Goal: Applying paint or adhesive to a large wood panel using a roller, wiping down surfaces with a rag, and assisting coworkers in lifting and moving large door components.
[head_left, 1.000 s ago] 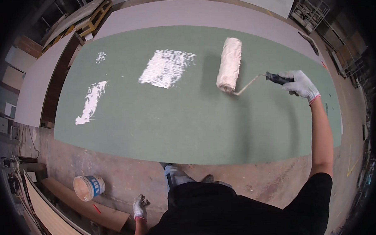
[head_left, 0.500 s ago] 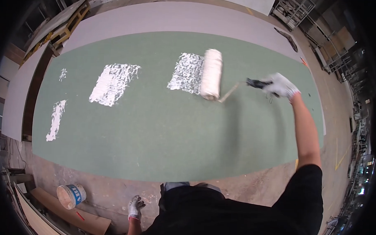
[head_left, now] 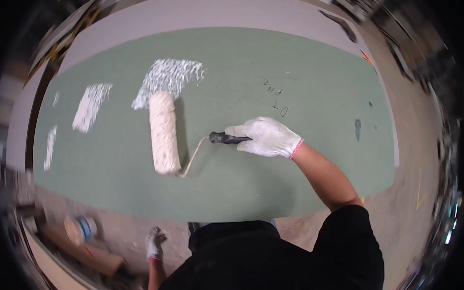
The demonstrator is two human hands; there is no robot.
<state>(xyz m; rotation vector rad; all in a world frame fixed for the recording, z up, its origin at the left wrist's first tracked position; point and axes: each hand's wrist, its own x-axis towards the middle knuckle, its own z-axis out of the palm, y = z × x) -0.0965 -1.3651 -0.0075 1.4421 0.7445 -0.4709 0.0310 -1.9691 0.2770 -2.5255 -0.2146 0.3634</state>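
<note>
My right hand (head_left: 268,137), in a white knit glove with a pink cuff edge, grips the black handle (head_left: 228,138) of a paint roller. Its thick, fluffy off-white sleeve (head_left: 163,135) lies over the green panel (head_left: 230,186), lengthwise toward me. The far end of the sleeve meets the near edge of a patch of white coating (head_left: 174,76). Farther left are another white patch (head_left: 92,107) and thin white streaks. My left hand (head_left: 156,243), gloved with dark fingertips, hangs below the panel's near edge, fingers loosely bent and nothing visible in it.
On the floor at lower left stands a white bucket (head_left: 80,229) with a blue label, beside a brown board (head_left: 80,249). A pale sheet (head_left: 236,12) shows beyond the green panel. A dark strip-like object (head_left: 339,25) lies at its far right. Racks line the right side.
The roller has come toward me from the far white patch, baring the patch's right part. My right arm has drawn in and bent. The view has shifted to the right.
</note>
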